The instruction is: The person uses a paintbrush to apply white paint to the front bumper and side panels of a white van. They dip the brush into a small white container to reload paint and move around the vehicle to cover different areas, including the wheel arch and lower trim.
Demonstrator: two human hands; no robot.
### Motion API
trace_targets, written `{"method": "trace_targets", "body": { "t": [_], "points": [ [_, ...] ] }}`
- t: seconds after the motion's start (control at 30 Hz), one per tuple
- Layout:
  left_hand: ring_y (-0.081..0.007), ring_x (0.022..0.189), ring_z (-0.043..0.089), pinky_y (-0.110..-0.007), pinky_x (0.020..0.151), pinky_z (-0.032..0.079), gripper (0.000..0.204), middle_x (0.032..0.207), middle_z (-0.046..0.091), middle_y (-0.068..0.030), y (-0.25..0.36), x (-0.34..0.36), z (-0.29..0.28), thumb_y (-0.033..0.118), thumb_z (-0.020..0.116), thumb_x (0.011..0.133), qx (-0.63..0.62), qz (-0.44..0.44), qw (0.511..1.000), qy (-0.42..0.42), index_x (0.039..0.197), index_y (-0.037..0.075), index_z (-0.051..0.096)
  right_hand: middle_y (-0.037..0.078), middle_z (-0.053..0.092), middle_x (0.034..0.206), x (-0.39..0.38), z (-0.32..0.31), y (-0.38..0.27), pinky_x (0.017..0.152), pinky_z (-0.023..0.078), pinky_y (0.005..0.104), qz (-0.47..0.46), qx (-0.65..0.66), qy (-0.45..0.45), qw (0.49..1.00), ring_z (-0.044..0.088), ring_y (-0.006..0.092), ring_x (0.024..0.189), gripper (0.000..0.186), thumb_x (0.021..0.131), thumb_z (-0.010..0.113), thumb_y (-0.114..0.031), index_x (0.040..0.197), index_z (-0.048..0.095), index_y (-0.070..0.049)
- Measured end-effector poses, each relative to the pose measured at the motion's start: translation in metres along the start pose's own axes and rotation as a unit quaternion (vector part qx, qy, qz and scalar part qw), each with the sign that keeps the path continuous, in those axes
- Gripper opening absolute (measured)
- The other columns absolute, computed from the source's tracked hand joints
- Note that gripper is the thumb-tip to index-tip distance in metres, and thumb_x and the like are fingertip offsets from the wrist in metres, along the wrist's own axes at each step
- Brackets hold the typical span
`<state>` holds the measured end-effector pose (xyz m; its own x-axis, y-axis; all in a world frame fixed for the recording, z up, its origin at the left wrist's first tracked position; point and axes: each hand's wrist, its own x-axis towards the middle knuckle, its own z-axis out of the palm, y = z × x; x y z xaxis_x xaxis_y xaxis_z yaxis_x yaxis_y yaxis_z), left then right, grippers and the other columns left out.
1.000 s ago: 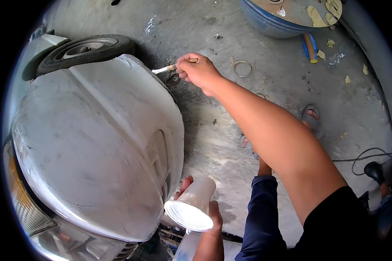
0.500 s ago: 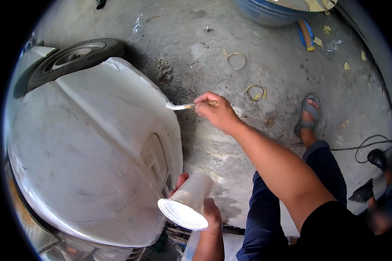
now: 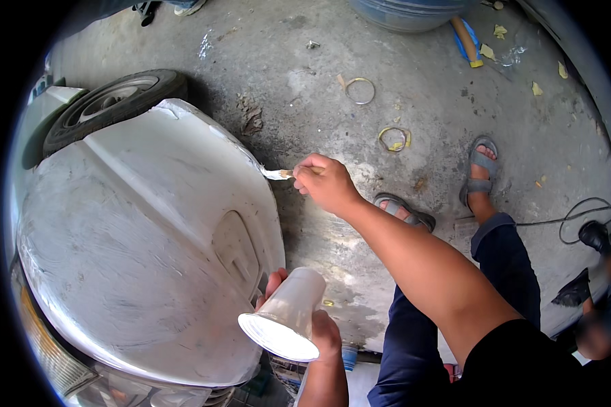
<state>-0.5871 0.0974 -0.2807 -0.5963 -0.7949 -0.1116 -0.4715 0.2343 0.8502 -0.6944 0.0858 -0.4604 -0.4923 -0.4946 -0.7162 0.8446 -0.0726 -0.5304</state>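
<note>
A scuffed white car bumper (image 3: 136,251) curves across the left, beside a wheel (image 3: 115,105). My right hand (image 3: 327,184) pinches a small paintbrush (image 3: 276,174) by its wooden handle. White paint coats the bristles, and their tip touches the bumper's right edge. Lower down, my left hand (image 3: 326,334) is wrapped round a white plastic cup (image 3: 299,290), its fingers partly hidden behind it. The cup is tilted with its mouth toward me, and the white inside looks like paint. It is close to the bumper's lower right side, by an oval recess (image 3: 236,247).
Tape rings (image 3: 360,91) and yellow scraps (image 3: 537,89) lie on the stained concrete floor. At the top stands a blue tub (image 3: 414,15). A black cable (image 3: 563,220) loops at the right, near another person's foot (image 3: 594,236). My sandalled feet (image 3: 482,166) are on the floor.
The view has shifted slightly, and my other sandal now shows below my right forearm. The brush tip has moved slightly down along the bumper's edge. Both hands keep their holds.
</note>
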Motion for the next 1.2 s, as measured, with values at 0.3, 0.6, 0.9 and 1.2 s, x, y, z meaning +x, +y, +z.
{"method": "trace_targets", "body": {
  "t": [0.3,0.6,0.9,1.2],
  "points": [
    [-0.0342,0.127,0.037,-0.047,0.105,0.028,0.078,0.138,0.035,-0.0202,-0.003,-0.002,-0.001,0.034,0.067,0.079,-0.016,0.029,0.999,-0.012,0.137,0.006,0.022,0.008,0.064,0.066,0.011,0.003,-0.035,0.056,0.047,0.0298,-0.12,-0.036,0.072,0.989,0.061,0.0183,0.058,0.019,0.084,0.059,-0.02,0.084,0.062,-0.002],
    [-0.0349,0.127,0.036,-0.049,0.106,0.027,0.077,0.138,0.035,-0.0206,0.0,-0.004,-0.008,0.033,0.066,0.08,-0.016,0.027,1.0,-0.002,0.138,0.007,0.021,0.009,0.065,0.067,-0.037,0.011,0.005,0.057,0.047,0.0326,-0.038,-0.095,0.037,0.994,0.061,0.0225,0.058,0.018,0.083,0.06,-0.021,0.083,0.063,-0.003],
    [-0.0353,0.126,0.036,-0.049,0.106,0.027,0.077,0.138,0.035,-0.0204,0.005,-0.003,-0.005,0.033,0.065,0.081,-0.002,0.031,1.0,-0.003,0.138,0.007,0.02,0.008,0.065,0.065,-0.012,0.009,-0.012,0.055,0.047,0.0316,-0.085,-0.056,0.047,0.994,0.061,0.0169,0.057,0.021,0.083,0.059,-0.022,0.082,0.062,-0.001],
    [-0.0319,0.125,0.039,-0.047,0.102,0.033,0.084,0.136,0.037,-0.0137,0.009,-0.002,-0.009,0.048,0.067,0.077,0.04,0.031,0.999,0.004,0.136,0.011,0.021,0.008,0.067,0.072,-0.017,-0.003,-0.011,0.058,0.05,0.0252,-0.025,0.08,0.062,0.995,0.064,0.0126,0.062,0.023,0.088,0.058,-0.022,0.084,0.06,0.0]
  ]
}}
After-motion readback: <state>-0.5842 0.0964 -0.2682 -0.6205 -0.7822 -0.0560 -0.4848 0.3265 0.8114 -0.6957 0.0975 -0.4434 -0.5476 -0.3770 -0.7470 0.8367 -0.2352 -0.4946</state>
